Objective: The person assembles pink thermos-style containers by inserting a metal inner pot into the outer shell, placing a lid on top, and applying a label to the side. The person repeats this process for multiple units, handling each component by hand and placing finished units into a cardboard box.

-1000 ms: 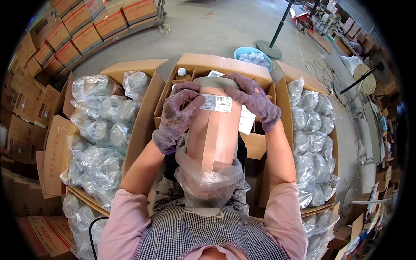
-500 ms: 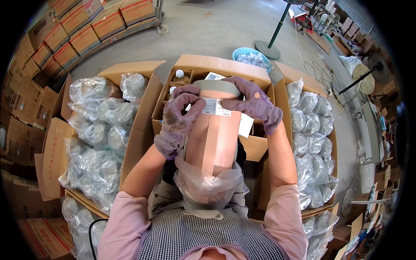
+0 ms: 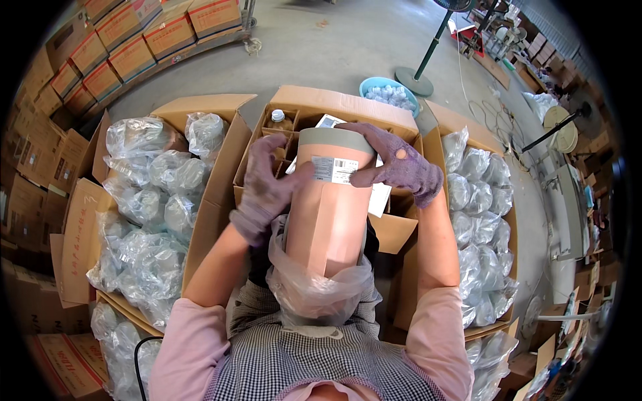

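A large pink cylinder (image 3: 324, 227) with a grey end (image 3: 334, 138) leans against my lap, its grey end away from me. A white printed label (image 3: 328, 168) sits on its upper side. Clear plastic bag (image 3: 314, 294) bunches around the cylinder's near end. Wearing a purple glove, my right hand (image 3: 404, 166) curls over the right side, thumb at the label's edge and fingers over the grey end. My left hand (image 3: 267, 190), also gloved, is open at the left side, fingers spread, thumb tip close to the label; whether it touches I cannot tell.
Beyond the cylinder stands an open divided carton (image 3: 348, 99) holding a bottle with a white cap (image 3: 277, 115) and papers. Cartons of plastic-wrapped items (image 3: 150, 177) flank me left and right. Farther off are a blue basin (image 3: 409, 87), a fan stand (image 3: 431, 50) and stacked boxes (image 3: 160, 37).
My left hand has drawn back leftward from the label and its fingers have spread. The right hand stays on the cylinder, its thumb now at the label's right edge.
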`<state>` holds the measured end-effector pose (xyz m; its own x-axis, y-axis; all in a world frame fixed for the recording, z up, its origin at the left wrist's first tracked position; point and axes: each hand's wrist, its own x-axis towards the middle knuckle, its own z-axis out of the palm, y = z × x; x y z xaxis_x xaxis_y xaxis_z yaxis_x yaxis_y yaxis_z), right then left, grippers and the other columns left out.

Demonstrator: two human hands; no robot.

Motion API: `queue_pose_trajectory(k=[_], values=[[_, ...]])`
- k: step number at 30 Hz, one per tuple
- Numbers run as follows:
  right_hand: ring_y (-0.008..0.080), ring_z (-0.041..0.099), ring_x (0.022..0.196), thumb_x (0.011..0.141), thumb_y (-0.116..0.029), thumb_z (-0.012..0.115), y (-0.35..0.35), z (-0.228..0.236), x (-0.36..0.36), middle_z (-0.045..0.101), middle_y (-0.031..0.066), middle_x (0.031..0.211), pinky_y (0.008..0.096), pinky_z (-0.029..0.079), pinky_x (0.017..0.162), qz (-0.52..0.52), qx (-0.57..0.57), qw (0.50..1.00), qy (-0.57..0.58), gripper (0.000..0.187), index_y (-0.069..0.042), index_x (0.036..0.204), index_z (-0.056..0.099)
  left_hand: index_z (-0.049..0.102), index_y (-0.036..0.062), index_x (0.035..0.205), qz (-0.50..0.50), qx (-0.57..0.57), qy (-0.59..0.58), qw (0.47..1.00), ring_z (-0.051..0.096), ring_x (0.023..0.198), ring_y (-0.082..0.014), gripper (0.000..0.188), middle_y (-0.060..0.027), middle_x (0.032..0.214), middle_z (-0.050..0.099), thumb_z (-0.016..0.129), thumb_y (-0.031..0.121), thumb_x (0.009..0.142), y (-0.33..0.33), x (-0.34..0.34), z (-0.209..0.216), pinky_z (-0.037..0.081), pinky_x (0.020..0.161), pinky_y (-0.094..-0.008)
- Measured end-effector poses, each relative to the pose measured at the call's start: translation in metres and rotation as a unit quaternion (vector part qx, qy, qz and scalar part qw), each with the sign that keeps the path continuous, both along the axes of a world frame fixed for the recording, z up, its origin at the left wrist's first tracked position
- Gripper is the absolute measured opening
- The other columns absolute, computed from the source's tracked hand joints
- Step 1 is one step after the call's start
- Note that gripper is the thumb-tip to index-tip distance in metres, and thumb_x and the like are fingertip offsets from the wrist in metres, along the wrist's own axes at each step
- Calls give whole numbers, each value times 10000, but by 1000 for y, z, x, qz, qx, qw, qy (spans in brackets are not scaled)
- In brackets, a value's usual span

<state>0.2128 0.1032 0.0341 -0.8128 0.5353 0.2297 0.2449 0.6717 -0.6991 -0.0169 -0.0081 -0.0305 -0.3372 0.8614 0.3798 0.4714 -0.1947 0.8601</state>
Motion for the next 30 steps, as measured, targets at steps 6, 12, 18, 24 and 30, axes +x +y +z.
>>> queue_pose_trajectory(k=[6, 12, 18, 24, 30], values=[[274, 538, 1226, 700, -227, 824, -8, 14, -9, 578, 133, 1301, 378, 417, 1040, 1, -72, 997, -38, 793, -72, 1393, 473, 358, 9, 1466, -67, 62, 52, 994, 465, 1248, -338, 822, -209, 1328, 485, 777, 299, 822, 13, 17, -2, 361, 1090, -431], [186, 550, 1138, 794, -185, 737, -22, 4, -14, 607, 84, 1202, 329, 432, 993, -45, -95, 994, 7, 625, -40, 1355, 502, 517, 33, 1368, -119, 101, -111, 981, 503, 1218, -270, 494, -157, 1284, 545, 665, 179, 919, 24, 14, -17, 399, 1054, -381], [150, 554, 1138, 882, -162, 698, -35, 18, 2, 606, 72, 1230, 315, 456, 969, -41, -155, 986, 52, 523, -37, 1360, 529, 440, -38, 1395, -166, -2, -169, 971, 481, 1293, -256, 528, -165, 1430, 468, 541, 312, 1012, 0, -3, 3, 386, 1078, -371], [144, 598, 1028, 876, -172, 699, -66, 43, -1, 656, 82, 1127, 313, 487, 892, -133, -110, 985, 20, 399, -44, 1248, 632, 427, -66, 1387, -99, 43, 196, 975, 626, 1061, -384, 490, -251, 1247, 563, 574, 152, 974, -113, 49, 10, 502, 956, -400], [224, 600, 601, 1028, -282, 456, -107, 61, -14, 615, 94, 601, 337, 491, 710, -137, -83, 945, 284, 490, -9, 671, 649, 497, -23, 1375, -299, 56, 21, 952, 587, 1176, -197, 423, -171, 1239, 636, 528, 208, 1023, -60, -16, -48, 471, 1004, -337]])
